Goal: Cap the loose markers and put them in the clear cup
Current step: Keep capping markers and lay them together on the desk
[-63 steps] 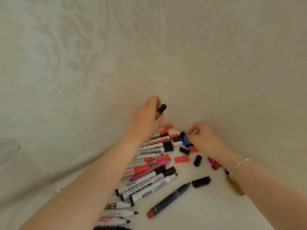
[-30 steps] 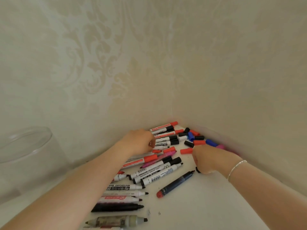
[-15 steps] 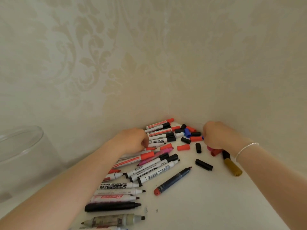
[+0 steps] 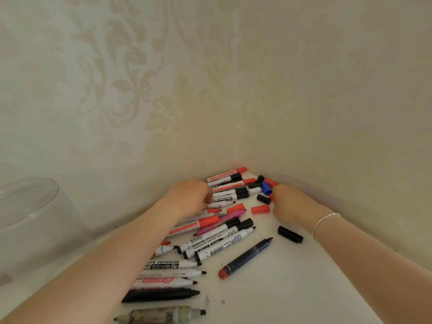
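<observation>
A: Head view, the only one. Left hand lies on the marker pile, fingers curled downward at an uncapped white marker. Whether they have actually closed on a barrel I cannot tell; the knuckles hide it.

B: Right hand?

A: Knuckles up, fingers folded under among the loose caps in the corner, touching the blue cap. What it pinches, if anything, is hidden. A red cap lies just beside it; a long black cap sits apart, nearer the wrist.

B: Clear cup?

A: Far left edge, only part in frame, well apart from both hands. No markers visible inside — though the wall is faint.

B: Progress?

A: Early, by my judgement. Several markers show bare tips: the navy one, the black one and the white ones between.

B: Notes for doing the capping well?

A: Match cap colour to tip. Lift one barrel free of the pile so its neighbours don't roll. Bring the cap on in line with the barrel, push until seated, then carry it left to the cup — tip-first risks ink on the fingers.
</observation>
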A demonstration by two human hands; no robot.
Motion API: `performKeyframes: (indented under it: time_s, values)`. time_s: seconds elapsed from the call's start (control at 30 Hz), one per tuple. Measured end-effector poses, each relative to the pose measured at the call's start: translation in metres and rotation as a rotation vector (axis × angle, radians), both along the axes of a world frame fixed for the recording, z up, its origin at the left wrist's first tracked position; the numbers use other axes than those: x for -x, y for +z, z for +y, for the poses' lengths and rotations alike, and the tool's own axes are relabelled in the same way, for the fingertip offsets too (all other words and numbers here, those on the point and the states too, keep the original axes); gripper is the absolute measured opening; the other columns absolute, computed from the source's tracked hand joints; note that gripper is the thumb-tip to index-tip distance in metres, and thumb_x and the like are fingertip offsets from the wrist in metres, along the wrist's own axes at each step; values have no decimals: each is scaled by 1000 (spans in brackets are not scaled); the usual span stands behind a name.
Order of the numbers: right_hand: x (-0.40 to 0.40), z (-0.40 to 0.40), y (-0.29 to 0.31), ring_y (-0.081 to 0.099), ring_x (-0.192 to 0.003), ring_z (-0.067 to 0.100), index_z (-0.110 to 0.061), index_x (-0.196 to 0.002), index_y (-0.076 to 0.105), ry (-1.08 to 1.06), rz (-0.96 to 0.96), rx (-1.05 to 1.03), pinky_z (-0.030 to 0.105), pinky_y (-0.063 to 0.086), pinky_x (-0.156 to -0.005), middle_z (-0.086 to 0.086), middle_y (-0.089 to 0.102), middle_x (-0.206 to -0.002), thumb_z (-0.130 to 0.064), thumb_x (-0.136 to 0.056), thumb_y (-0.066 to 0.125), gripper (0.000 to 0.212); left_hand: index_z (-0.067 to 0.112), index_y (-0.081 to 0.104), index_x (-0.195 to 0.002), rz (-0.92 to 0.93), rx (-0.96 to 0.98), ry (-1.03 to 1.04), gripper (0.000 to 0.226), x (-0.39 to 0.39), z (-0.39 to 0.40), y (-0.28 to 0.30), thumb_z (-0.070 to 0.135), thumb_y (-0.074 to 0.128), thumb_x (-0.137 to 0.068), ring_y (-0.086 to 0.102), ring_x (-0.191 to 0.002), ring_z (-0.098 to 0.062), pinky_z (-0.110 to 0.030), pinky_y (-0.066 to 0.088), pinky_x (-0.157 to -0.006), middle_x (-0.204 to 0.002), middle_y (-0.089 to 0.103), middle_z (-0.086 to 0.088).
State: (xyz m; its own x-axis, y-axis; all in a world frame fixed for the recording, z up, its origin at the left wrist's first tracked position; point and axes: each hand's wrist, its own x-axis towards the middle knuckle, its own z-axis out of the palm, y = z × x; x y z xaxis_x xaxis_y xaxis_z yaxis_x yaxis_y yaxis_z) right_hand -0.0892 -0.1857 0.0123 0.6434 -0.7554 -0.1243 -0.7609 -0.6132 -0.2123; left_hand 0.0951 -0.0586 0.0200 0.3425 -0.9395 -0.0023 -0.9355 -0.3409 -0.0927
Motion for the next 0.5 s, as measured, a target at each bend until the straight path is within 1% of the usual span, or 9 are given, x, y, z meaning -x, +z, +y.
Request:
performKeyframes:
  time_s: [0.1, 0.17, 0.23, 0.3, 0.37, 0.43, 0.47, 0.5]
  values:
    - [0, 1, 0, 54, -88, 19, -15, -119, 48, 8, -71, -20, 30, 50, -81, 4, 56, -105, -10, -90, 48, 29, 25, 66, -112, 24, -15, 4, 23, -1, -2, 2, 23, 56, -91, 60, -101, -17, -26, 41, -74, -112, 65, 4]
    - [-1, 0, 1, 56, -96, 22, -17, -120, 52, 8, -152, -74, 33, 50, -87, 6, 57, -113, -9, -89, 50, 32, 25, 67, -111, 45, -30, 7, 22, -2, -3, 3, 24, 58, -90, 61, -101, -16, -26, 43, -75, -112, 66, 5]
    - [0, -3, 3, 56, -96, 20, -16, -116, 60, -11, -259, -145, 30, 49, -85, 3, 55, -109, -7, -89, 54, 29, 25, 68, -111, 52, -48, 2, 23, -1, -5, 4, 27, 60, -89, 62, -99, -15, -27, 46, -77, -111, 67, 5]
    - [-1, -6, 3, 54, -85, 17, -14, -107, 66, -46, -396, -214, 27, 47, -74, 1, 54, -96, -5, -88, 57, 23, 26, 68, -110, 42, -58, -5, 23, 0, -6, 3, 30, 61, -89, 62, -98, -16, -30, 49, -79, -109, 67, 5]
    - [-1, -7, 2, 54, -76, 18, -14, -97, 68, -99, -554, -312, 29, 49, -67, 4, 58, -87, -2, -85, 59, 20, 26, 68, -108, 22, -50, -18, 21, 1, -7, 2, 31, 60, -88, 62, -97, -16, -31, 50, -79, -108, 67, 5]
    - [-1, -7, 1, 60, -78, 23, -16, -88, 66, -171, -715, -439, 37, 55, -74, 9, 62, -88, 2, -83, 59, 20, 26, 65, -107, 19, -16, -33, 21, 2, -6, 2, 32, 59, -88, 61, -97, -15, -30, 49, -79, -106, 66, 7]
    - [-1, -7, 2, 63, -82, 27, -15, -87, 64, -212, -806, -523, 38, 57, -77, 12, 63, -92, 4, -83, 59, 20, 26, 64, -107, 37, 24, -36, 21, 2, -6, 2, 33, 59, -87, 60, -96, -15, -29, 49, -78, -106, 64, 7]
    - [0, -5, 3, 65, -87, 31, -11, -90, 63, -250, -914, -630, 37, 59, -75, 16, 63, -97, 7, -84, 58, 19, 25, 63, -106, 78, 81, -32, 22, 3, -5, 3, 33, 60, -86, 59, -95, -14, -29, 48, -77, -105, 63, 8]
